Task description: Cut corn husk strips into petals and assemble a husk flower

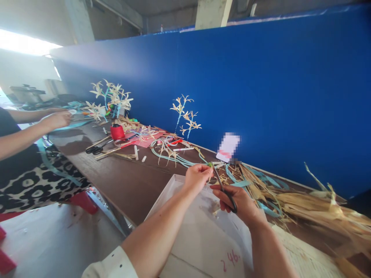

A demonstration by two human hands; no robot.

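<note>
My left hand is closed in a pinch on a small green piece, too small to make out clearly. My right hand grips a pair of dark-handled scissors. The scissor blades point up and away, close beside the green piece; whether they touch it I cannot tell. Below both hands lies a shallow white box with small pale scraps inside and red handwriting near its front. Just beyond my hands are light blue strips and pale dry stalks.
Dry husks cover the table's right side. Pale husk flowers stand near the blue partition, more farther left. A red cup-shaped object and black-handled scissors lie left. Another person's hand works at far left.
</note>
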